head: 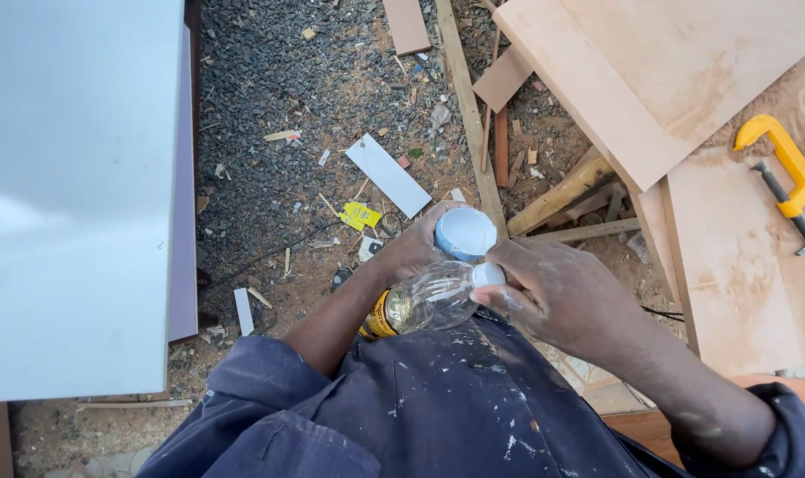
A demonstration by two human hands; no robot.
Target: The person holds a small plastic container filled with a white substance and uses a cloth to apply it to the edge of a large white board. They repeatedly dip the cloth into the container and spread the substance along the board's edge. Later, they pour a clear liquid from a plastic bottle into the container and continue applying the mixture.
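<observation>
**Both hands on a clear bottle and a round white tub**

From the head camera I look straight down over a paint-flecked dark blue work shirt. My left hand is closed around a round white tub, whose pale lid faces up at me, just above the shirt. A clear plastic bottle with a yellow label lies tilted across the front of the body, its white cap pointing right. My right hand is wrapped about that cap end, fingers closed on it; whether the left hand also steadies the bottle's body I cannot tell, since the forearm hides the contact. The bottle's neck sits just beside the tub, close to touching.

Beneath lies gravel and sawdust strewn with offcuts, among them a white strip and a yellow scrap. A large pale panel fills the left. To the right lie plywood sheets, and a yellow clamp rests on one.
</observation>
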